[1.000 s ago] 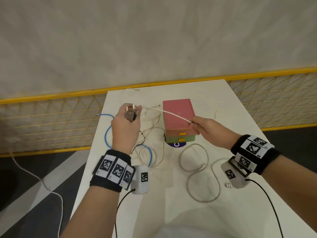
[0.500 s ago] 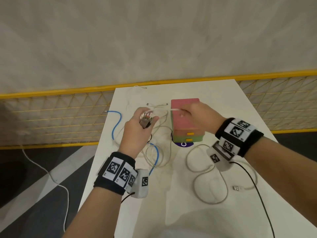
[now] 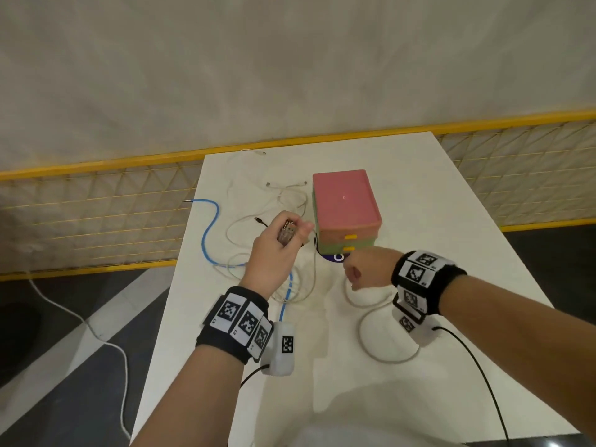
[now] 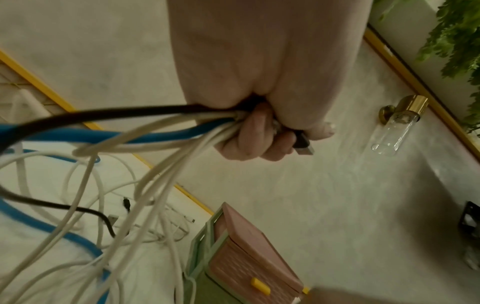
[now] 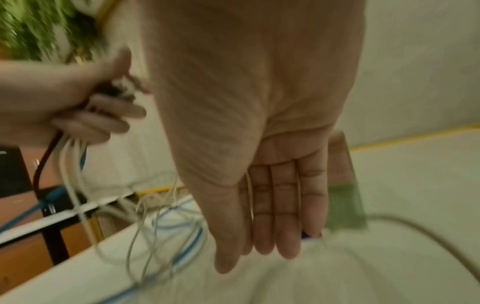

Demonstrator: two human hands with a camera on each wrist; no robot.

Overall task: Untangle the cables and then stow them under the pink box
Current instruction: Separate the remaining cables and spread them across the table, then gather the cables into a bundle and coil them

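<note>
A pink box [image 3: 343, 198] tops a green drawer unit [image 3: 358, 245] on the white table [image 3: 435, 221]. My left hand [image 3: 283, 237] is raised left of the box and grips a bundle of cable ends. In the left wrist view [image 4: 283, 139] black, blue and white cables [image 4: 161, 133] run out of the fist, with a USB plug [image 4: 303, 148] poking out. The blue cable [image 3: 209, 227], white cables [image 3: 287, 195] and a black plug [image 3: 259, 220] lie tangled left of the box. My right hand [image 3: 353, 272] hangs in front of the box, fingers [image 5: 283, 205] straight and pointing down, holding nothing.
A grey cable [image 3: 380, 353] loops on the table below my right wrist. A purple disc [image 3: 332, 258] shows under the drawer unit. Yellow mesh fencing [image 3: 96, 214] runs behind the table. The table's left edge is close to the tangle, with a white cord [image 3: 80, 321] on the floor.
My right hand let go of the white cable it was pulling over the box and dropped back in front of the box. The left hand kept its bundle and shifted slightly.
</note>
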